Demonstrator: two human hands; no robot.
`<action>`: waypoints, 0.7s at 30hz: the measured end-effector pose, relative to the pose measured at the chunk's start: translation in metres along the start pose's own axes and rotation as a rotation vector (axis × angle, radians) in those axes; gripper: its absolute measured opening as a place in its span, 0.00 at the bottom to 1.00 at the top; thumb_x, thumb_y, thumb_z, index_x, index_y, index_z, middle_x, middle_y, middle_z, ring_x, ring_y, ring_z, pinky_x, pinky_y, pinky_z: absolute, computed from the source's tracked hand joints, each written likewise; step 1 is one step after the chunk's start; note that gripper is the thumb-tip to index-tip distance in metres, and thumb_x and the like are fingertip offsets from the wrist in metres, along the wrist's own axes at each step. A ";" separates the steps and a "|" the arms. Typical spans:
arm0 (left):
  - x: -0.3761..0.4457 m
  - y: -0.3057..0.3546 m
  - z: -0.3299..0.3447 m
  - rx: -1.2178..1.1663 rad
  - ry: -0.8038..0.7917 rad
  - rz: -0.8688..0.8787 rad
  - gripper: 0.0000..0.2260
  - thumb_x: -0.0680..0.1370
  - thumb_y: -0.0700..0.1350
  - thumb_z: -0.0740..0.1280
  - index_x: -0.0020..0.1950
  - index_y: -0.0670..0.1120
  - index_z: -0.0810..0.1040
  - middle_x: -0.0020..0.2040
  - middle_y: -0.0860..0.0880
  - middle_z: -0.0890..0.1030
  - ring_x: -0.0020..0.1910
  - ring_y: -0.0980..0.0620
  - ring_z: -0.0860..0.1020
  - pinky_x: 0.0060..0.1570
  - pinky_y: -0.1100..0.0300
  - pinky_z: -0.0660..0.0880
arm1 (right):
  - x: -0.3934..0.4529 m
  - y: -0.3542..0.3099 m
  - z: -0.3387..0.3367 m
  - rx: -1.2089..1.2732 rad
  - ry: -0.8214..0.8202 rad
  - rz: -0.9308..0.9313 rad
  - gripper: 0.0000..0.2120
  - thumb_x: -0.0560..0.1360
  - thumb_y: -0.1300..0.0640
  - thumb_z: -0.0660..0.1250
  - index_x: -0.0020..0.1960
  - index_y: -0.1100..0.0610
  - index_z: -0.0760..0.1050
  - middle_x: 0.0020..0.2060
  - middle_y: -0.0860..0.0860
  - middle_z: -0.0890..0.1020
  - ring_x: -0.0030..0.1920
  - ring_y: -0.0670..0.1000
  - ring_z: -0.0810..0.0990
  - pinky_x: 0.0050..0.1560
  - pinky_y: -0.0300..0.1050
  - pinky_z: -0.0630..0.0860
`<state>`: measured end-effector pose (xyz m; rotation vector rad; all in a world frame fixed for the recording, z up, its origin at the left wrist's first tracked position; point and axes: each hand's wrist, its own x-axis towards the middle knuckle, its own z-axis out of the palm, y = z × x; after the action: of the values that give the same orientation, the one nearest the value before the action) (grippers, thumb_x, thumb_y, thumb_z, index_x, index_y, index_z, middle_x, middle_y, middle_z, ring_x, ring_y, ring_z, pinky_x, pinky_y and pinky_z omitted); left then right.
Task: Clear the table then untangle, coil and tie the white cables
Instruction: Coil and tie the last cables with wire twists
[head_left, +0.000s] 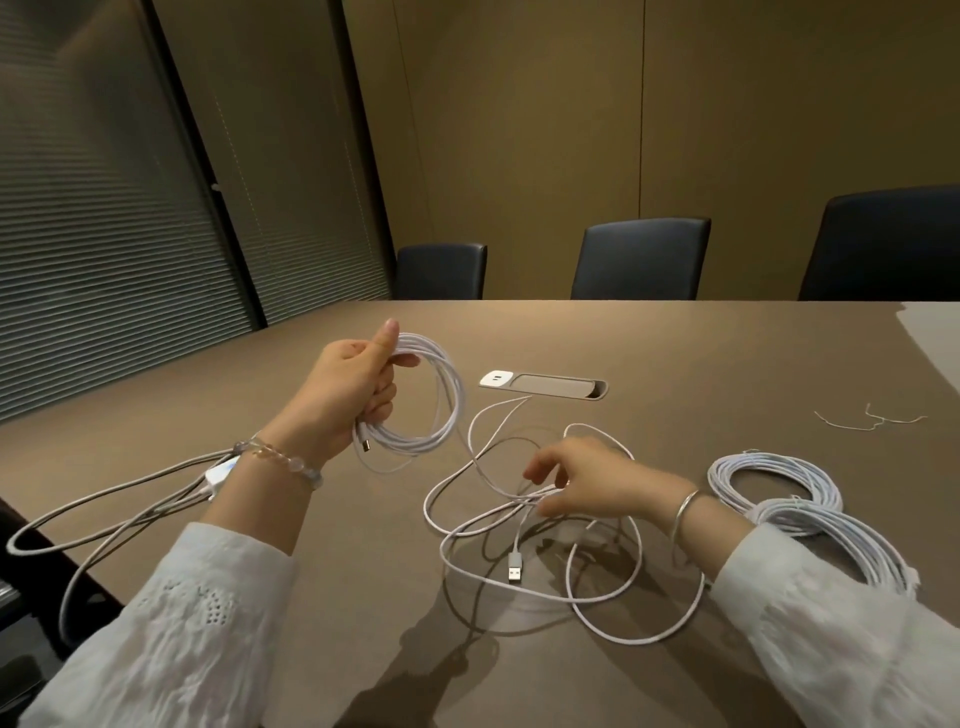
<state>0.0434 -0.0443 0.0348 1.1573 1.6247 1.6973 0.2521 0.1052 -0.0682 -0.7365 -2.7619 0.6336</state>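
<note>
On table (311, 384): two finished coils (779, 493); left hand (345, 397) grips one coil (421, 400), right hand (587, 486) pinches loose cable (519, 525).

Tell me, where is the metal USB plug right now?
The USB plug lies on the table near the front middle, inside the loose cable tangle, just below the right hand.

Three coiled white cables (415, 395), one loose cable (519, 519), two twist ties (852, 422), three chairs (641, 258), two hands (353, 387).

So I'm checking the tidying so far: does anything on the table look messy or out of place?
Yes: the loose cable sprawls in tangled loops under the right hand, and grey cables hang off the table's left edge.
</note>
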 end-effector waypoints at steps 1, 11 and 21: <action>0.000 0.001 0.000 0.001 -0.012 0.005 0.21 0.82 0.55 0.60 0.48 0.37 0.79 0.24 0.52 0.64 0.20 0.57 0.61 0.20 0.65 0.62 | 0.002 0.001 0.006 -0.035 0.039 -0.016 0.18 0.71 0.50 0.74 0.60 0.50 0.78 0.48 0.41 0.78 0.42 0.38 0.75 0.40 0.24 0.67; 0.003 0.019 0.002 0.047 -0.047 0.111 0.18 0.81 0.56 0.61 0.42 0.42 0.75 0.25 0.52 0.65 0.21 0.56 0.62 0.22 0.64 0.62 | 0.009 -0.005 0.029 -0.180 0.193 -0.118 0.11 0.78 0.53 0.67 0.58 0.50 0.81 0.53 0.51 0.82 0.54 0.56 0.79 0.54 0.49 0.76; 0.028 0.031 0.022 0.216 -0.108 0.125 0.19 0.78 0.59 0.63 0.38 0.45 0.76 0.25 0.53 0.69 0.22 0.56 0.65 0.21 0.65 0.65 | -0.028 -0.007 -0.033 -0.205 0.437 -0.368 0.08 0.77 0.57 0.68 0.53 0.59 0.83 0.49 0.56 0.77 0.41 0.56 0.78 0.43 0.44 0.72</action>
<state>0.0541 -0.0143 0.0695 1.4557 1.7320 1.5322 0.2835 0.0971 -0.0385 -0.3314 -2.4718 0.0992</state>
